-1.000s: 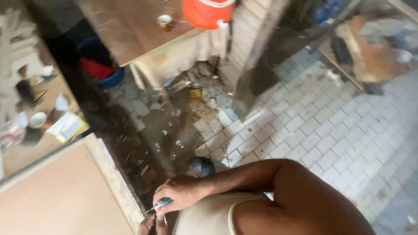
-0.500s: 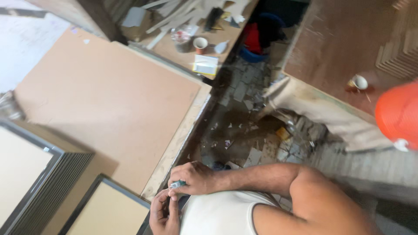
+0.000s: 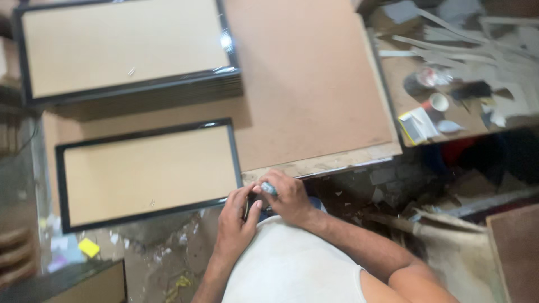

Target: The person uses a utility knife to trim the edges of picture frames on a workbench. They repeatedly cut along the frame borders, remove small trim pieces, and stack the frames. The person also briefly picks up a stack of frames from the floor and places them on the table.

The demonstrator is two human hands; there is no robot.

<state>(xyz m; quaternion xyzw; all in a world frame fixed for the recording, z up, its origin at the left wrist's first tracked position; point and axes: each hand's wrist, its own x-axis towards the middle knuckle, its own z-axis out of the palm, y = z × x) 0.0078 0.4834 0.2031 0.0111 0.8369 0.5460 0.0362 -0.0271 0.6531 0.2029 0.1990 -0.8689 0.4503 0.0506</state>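
Both hands closed around small blue-tipped tool (image 3: 268, 188): right hand (image 3: 289, 196) grips it, left hand (image 3: 238, 216) steadies dark end near chest. View swung from paved floor to brown work board (image 3: 314, 95); hands kept same hold. Black-framed panel (image 3: 149, 171) now just beside left hand, stack of frames (image 3: 126, 50) behind, cluttered bench (image 3: 449, 84) right.

Framed panel (image 3: 149, 174) blocks left; board (image 3: 314, 84) ahead bare.
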